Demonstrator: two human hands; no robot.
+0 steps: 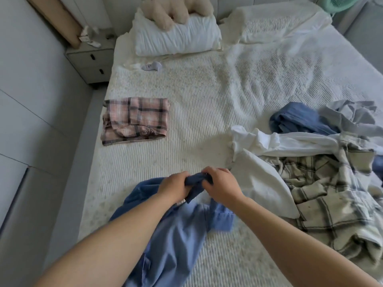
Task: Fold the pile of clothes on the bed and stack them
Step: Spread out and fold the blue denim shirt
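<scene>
Lengthwise toward viewer, blue shirt (176,241), left hand (175,186), right hand (220,186) gripping.

Bed layout, hands near the front edge

Both hands, left hand (174,186) beside right hand (220,186), meet at the near middle of the bed (196,104), gripping a shirt (176,235) that trails back beneath the arms. The unfolded pile (323,172) sits right; a folded garment (135,121) lies left, farther back. A pillow (176,41) rests at the head, a plush toy (176,11) on it, a nightstand (91,61) left of the bed.
</scene>
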